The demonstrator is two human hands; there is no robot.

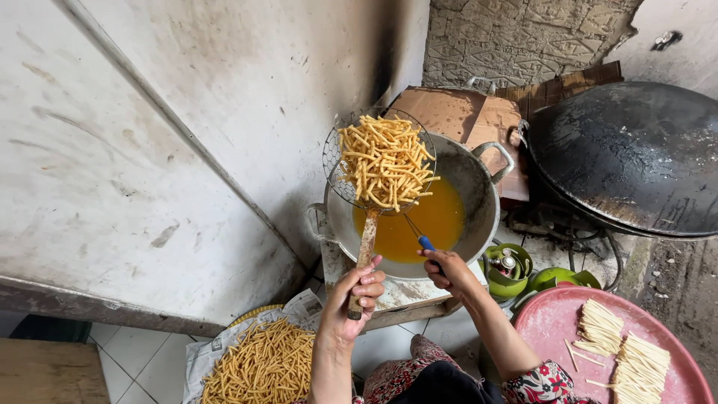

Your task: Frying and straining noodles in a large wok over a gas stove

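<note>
My left hand (357, 293) grips the wooden handle of a round wire skimmer (333, 163), held up over the wok's left rim. The skimmer carries a heap of golden fried sticks (385, 160). My right hand (447, 271) holds a thin utensil with a blue grip (425, 242) whose tip reaches toward the oil. The grey metal wok (479, 196) holds yellow-orange oil (434, 221). Below my left arm lies a basket with paper (202, 357), piled with fried sticks (262, 366).
A pink round tray (552, 322) at the lower right carries pale raw dough sticks (624, 352). A large blackened wok (636, 153) sits upside down at the right. Green gas cylinders (508, 273) stand beside the stove. A stained white wall (149, 150) fills the left.
</note>
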